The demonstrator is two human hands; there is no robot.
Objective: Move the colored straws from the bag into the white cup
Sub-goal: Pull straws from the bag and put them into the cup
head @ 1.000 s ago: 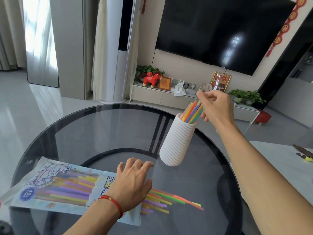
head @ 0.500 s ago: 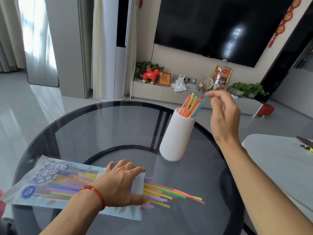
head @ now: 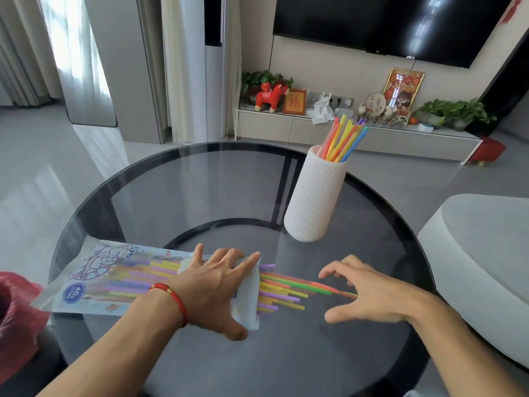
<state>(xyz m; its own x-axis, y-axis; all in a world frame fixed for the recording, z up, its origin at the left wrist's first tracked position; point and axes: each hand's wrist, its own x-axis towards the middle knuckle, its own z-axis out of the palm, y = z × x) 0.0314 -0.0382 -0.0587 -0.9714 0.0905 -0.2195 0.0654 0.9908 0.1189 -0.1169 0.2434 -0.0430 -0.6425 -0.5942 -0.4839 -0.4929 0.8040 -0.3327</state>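
There is a single view, taken from a wide-angle camera worn on the person's head. It looks forward and down across a round glass table, whose rim bends strongly toward the frame edges from the lens. The camera sits close above the near side of the table, so both forearms enter from the bottom edge of the frame, the left hand at lower centre and the right hand at lower right. Farther off, a wall-mounted television fills the upper right of the frame, cut off by the top edge. With only one camera, no second view overlaps it.
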